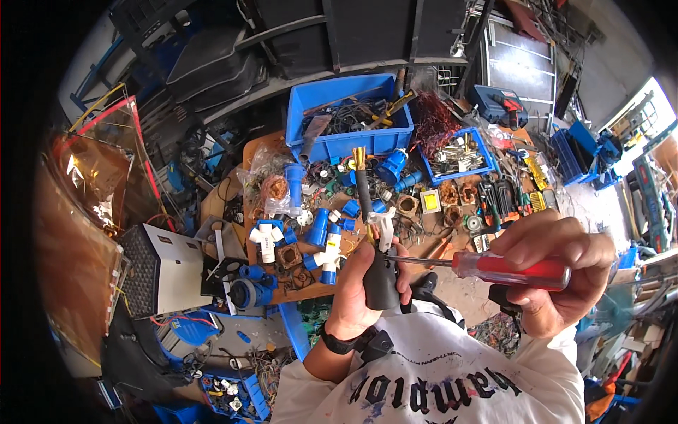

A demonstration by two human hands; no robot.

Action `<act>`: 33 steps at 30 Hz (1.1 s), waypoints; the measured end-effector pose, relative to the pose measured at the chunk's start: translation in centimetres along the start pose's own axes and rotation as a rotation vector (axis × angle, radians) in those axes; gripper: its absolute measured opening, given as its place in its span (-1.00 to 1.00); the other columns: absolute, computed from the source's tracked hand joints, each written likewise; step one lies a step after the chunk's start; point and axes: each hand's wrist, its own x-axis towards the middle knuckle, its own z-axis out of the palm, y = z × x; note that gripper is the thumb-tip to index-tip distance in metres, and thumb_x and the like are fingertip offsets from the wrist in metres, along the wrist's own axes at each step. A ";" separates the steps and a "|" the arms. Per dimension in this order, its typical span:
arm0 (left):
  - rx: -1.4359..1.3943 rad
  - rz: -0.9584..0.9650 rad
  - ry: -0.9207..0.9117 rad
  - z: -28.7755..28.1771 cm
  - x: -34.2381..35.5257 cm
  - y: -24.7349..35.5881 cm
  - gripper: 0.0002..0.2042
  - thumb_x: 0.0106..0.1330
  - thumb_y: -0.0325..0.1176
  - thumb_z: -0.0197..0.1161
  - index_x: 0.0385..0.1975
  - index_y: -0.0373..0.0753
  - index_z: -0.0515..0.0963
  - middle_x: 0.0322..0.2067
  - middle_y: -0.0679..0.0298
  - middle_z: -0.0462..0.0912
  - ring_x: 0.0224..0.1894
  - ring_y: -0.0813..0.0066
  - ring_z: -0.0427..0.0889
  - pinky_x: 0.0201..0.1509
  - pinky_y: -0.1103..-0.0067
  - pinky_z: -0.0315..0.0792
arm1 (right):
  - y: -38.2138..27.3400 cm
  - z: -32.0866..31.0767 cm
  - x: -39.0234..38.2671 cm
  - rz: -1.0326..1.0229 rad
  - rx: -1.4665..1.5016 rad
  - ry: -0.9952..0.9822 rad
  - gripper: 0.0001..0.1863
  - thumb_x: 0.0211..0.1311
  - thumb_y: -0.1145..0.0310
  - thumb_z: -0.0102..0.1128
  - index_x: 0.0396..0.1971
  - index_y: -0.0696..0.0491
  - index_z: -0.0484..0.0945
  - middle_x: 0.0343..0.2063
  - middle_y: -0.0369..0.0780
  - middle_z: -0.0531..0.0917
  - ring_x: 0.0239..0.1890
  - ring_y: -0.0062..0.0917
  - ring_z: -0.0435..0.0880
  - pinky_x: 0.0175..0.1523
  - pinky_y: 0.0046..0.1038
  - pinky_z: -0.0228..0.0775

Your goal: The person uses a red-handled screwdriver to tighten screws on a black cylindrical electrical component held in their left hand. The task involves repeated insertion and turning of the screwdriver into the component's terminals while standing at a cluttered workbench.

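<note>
My left hand (352,286) is wrapped round a black cylindrical connector housing (382,288), held in front of my chest. A white plastic piece (382,227) sits at the housing's upper end. Beside that piece a short black cable (363,189) stands upright, with yellowish bare strands at its top. My right hand (561,265) grips a screwdriver (512,270) by its clear and red handle. The shaft lies nearly level, and its tip meets the side of the housing by my left fingers. Whether the tip sits in a screw is too small to tell.
Beyond my hands, a cluttered wooden table carries blue and white plugs (328,258), a large blue crate (349,145) of cables, a smaller blue tray (458,157) of metal parts and several pliers (500,198). A white and grey box (169,272) stands at the left.
</note>
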 end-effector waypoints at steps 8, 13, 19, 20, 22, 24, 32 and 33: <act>0.023 -0.006 0.015 0.2 0.1 -0.3 -0.51 0.32 0.04 0.09 -0.05 -0.31 0.33 -0.28 0.20 0.48 -0.48 0.44 0.51 -0.53 0.45 0.46 | -1.0 -0.2 0.4 0.058 -0.084 -0.147 -0.67 0.15 0.37 0.30 -0.16 0.01 0.35 -0.28 -0.03 0.48 -0.29 -0.31 0.57 -0.23 -0.30 0.54; 0.050 -0.023 0.030 0.7 0.3 -0.6 -0.51 0.33 0.05 0.07 -0.05 -0.32 0.34 -0.30 0.20 0.49 -0.48 0.45 0.51 -0.53 0.45 0.46 | -1.5 -2.0 0.6 0.053 -0.275 -0.235 -0.61 0.13 0.25 0.33 -0.05 -0.15 0.41 -0.25 -0.13 0.41 -0.34 -0.41 0.54 -0.31 -0.47 0.50; 0.058 -0.024 0.017 0.2 0.0 -0.5 -0.51 0.34 0.05 0.05 -0.06 -0.32 0.34 -0.30 0.21 0.49 -0.48 0.45 0.51 -0.53 0.45 0.46 | -0.2 -1.1 -0.9 0.029 -0.095 -0.038 -0.50 0.14 0.38 0.30 0.05 -0.01 0.29 -0.32 -0.08 0.49 -0.34 -0.34 0.55 -0.26 -0.35 0.49; 0.056 -0.023 0.017 0.1 0.1 -0.6 -0.51 0.33 0.05 0.05 -0.07 -0.32 0.34 -0.30 0.21 0.49 -0.48 0.45 0.51 -0.53 0.45 0.46 | -0.1 -0.9 -0.9 0.033 -0.049 -0.013 -0.51 0.15 0.41 0.28 0.04 0.02 0.27 -0.33 -0.07 0.51 -0.32 -0.31 0.57 -0.22 -0.31 0.50; 0.048 -0.020 0.016 -0.1 0.2 -0.8 -0.51 0.33 0.05 0.05 -0.07 -0.32 0.35 -0.29 0.21 0.49 -0.47 0.45 0.51 -0.53 0.45 0.46 | -0.4 -1.0 -0.9 0.058 -0.059 -0.069 -0.56 0.18 0.41 0.24 0.01 0.03 0.28 -0.29 -0.05 0.50 -0.29 -0.30 0.58 -0.17 -0.29 0.51; 0.044 -0.021 0.023 -0.1 0.2 -0.9 -0.51 0.33 0.05 0.05 -0.07 -0.32 0.35 -0.30 0.20 0.49 -0.47 0.45 0.51 -0.53 0.45 0.46 | -0.7 -1.2 -0.9 0.086 -0.092 -0.125 -0.62 0.20 0.41 0.21 -0.03 0.03 0.30 -0.21 -0.01 0.47 -0.26 -0.28 0.59 -0.13 -0.28 0.52; 0.099 -0.029 0.029 -0.1 0.7 -1.4 -0.52 0.34 0.04 0.05 -0.07 -0.32 0.35 -0.32 0.20 0.48 -0.47 0.43 0.52 -0.53 0.44 0.47 | -0.6 -2.9 -2.0 0.056 -0.232 -0.060 -0.56 -0.11 0.32 0.51 -0.24 0.17 0.53 -0.29 -0.14 0.49 -0.30 -0.45 0.56 -0.24 -0.45 0.44; 0.103 -0.031 0.032 -0.3 0.8 -1.4 -0.52 0.33 0.05 0.06 -0.08 -0.32 0.35 -0.32 0.20 0.49 -0.47 0.43 0.52 -0.53 0.44 0.47 | -0.2 -2.5 -2.5 0.073 -0.176 0.014 -0.57 -0.12 0.37 0.51 -0.23 0.17 0.52 -0.30 -0.14 0.49 -0.31 -0.44 0.56 -0.23 -0.44 0.45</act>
